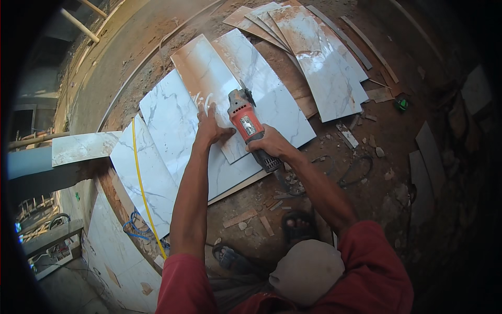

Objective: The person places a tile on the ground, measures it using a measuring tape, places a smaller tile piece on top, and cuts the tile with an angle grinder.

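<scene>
Right hand (270,145) clenched around the dark handle of a red angle grinder (248,125), fingers wrapped tight, tool body pointing away toward the top of the view, its head resting at the edge of a marble-look tile (209,78). Left hand (210,128) pressed flat on that same tile just left of the grinder, fingers spread and released, holding nothing, palm down near white scratch marks on the glaze. Tile partly stained brown, lying slanted over other white veined tiles: one wide tile (172,125) under the left forearm, another tile (272,99) to the right beneath the grinder. Further tile (149,180) at the lower left, crossed lengthwise by a yellow cord (140,178). All of it on a dusty dirt floor (376,172) scattered with tile chips and narrow offcuts. Black power cable (355,170) looping on the ground right of the grinder's handle. Fan of stacked tiles (324,68) higher up on the right, smeared brown, with thin strips beside it. Small green object (401,104) near those, too small to identify. Blue wires (133,230) poking out below the lower-left tile. Two feet in dark sandals (297,225) near the bottom, one to each side of a bent knee in grey cloth (308,269). Red sleeves (376,272) on both arms entering from the lower edge.
</scene>
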Motion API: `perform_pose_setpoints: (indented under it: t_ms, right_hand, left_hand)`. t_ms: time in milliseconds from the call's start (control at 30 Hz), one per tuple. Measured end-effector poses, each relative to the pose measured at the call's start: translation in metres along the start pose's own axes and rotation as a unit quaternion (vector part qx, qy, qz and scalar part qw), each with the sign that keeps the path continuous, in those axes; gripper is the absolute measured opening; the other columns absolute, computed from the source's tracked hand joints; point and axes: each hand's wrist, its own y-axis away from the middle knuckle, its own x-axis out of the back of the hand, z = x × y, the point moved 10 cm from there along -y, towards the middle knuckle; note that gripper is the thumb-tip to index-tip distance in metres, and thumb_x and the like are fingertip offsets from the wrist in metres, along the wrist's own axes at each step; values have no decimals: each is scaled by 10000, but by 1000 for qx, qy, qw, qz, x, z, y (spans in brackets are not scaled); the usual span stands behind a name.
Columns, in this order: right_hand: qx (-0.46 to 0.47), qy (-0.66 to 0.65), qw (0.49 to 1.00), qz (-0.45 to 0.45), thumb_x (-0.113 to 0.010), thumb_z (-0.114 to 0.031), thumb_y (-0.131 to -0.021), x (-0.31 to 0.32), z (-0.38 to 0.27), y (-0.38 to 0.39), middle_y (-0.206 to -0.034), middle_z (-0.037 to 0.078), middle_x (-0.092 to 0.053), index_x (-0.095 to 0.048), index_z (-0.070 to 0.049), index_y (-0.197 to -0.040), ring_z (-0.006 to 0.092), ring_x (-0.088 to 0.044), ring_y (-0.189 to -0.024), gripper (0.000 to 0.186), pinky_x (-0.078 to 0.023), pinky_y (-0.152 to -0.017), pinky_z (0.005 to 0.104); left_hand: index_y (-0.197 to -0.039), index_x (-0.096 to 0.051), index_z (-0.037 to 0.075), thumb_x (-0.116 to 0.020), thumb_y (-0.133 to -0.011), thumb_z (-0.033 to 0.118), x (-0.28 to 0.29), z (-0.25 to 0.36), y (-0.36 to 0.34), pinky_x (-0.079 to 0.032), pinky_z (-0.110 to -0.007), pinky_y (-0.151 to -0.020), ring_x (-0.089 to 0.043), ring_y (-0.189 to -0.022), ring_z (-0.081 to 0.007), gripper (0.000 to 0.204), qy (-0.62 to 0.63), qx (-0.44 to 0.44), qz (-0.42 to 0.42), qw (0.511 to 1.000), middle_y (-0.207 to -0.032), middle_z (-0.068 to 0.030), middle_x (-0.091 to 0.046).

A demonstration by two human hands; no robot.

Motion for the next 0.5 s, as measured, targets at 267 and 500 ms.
perform_pose_setpoints:
  t_ms: [267, 500]
  right_hand:
    - [-9, -11, 1000, -20, -819, -271, -599, -3, 5, 9, -910, 140, -660, -571, 50, -1097, 232, -644, -779, 643, -510, -736, 329]
    - [-18, -1, 1000, -18, -824, -296, -593, -3, 17, 12, -965, 168, -658, -554, 63, -1137, 259, -649, -848, 706, -507, -780, 336]
  left_hand:
    - [-1495, -281, 28, -933, -477, 366, -2, -3, -1, -360, -479, -1117, -274, -1408, -422, 1256, -3, 7, -6, 1000, -1579, -257, -73]
    - [-1488, -291, 20, -932, -489, 370, 1, 2, 1, -372, -472, -1113, -277, -1407, -414, 1237, -15, -7, 11, 1000, -1575, -247, -88]
